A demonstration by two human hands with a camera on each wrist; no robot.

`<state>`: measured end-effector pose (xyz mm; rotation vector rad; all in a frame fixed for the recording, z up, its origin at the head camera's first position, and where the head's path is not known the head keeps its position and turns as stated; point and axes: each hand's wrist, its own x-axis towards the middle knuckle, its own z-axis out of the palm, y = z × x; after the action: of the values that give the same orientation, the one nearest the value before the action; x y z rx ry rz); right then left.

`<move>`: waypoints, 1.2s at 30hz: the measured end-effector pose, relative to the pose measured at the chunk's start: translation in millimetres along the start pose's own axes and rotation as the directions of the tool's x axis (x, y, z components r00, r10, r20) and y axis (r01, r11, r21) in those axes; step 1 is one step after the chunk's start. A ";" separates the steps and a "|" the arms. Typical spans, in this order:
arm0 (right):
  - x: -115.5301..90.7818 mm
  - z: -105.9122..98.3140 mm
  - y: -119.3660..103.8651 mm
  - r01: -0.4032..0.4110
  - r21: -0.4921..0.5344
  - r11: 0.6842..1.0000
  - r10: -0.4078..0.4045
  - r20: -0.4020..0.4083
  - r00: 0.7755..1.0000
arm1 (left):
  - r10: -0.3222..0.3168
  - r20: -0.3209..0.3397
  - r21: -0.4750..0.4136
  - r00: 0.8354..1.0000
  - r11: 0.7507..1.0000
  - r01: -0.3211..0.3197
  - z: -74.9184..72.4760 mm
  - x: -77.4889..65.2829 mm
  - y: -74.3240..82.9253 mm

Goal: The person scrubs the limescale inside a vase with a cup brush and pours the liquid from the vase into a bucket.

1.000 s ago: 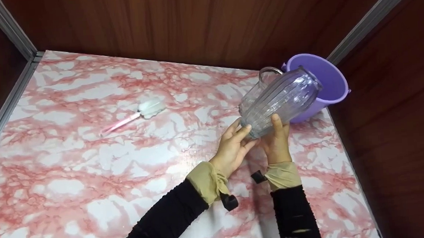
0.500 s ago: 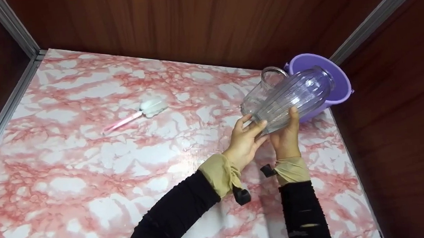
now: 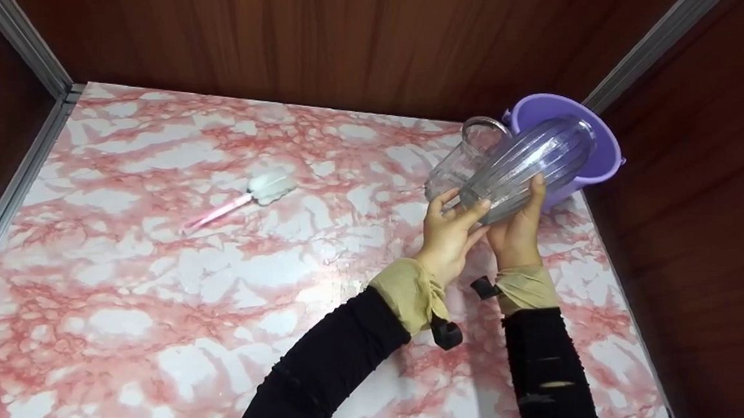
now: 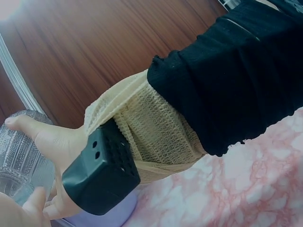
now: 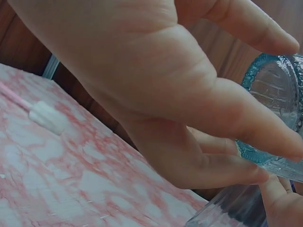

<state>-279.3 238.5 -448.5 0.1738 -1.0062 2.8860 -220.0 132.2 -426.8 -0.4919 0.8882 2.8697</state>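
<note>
1. Head view: I have one glass vase (image 3: pixel 530 160) between two hands, its base toward me and its long axis running from about 8 o'clock to 2 o'clock. My left hand (image 3: pixel 448 236) pinches the base; my right hand (image 3: pixel 516 242) cups the side, nearer the one bucket (image 3: pixel 564 189), at 1 o'clock from it. The vase's far end overlaps the bucket's opening; I cannot tell whether it dips inside. One second glass vase (image 3: pixel 450 172) stands at 12 o'clock from my left hand; one brush (image 3: pixel 250 197) lies toward 9 o'clock on the counter (image 3: pixel 157 287).
2. Left wrist view: I see my right thumb along the glass, at 9 o'clock.
3. Right wrist view: my left fingers spread around the base, at 3 o'clock.
</note>
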 end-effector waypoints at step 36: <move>26.5 36.3 -33.3 -0.104 0.389 0.915 0.184 -0.174 0.967 | 0.217 0.056 0.439 0.975 0.871 -0.219 52.7 3.8 35.3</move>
<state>-298.8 242.9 -396.3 -0.1874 -0.4386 3.1202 -244.7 132.9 -368.2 -0.3499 1.6373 2.7089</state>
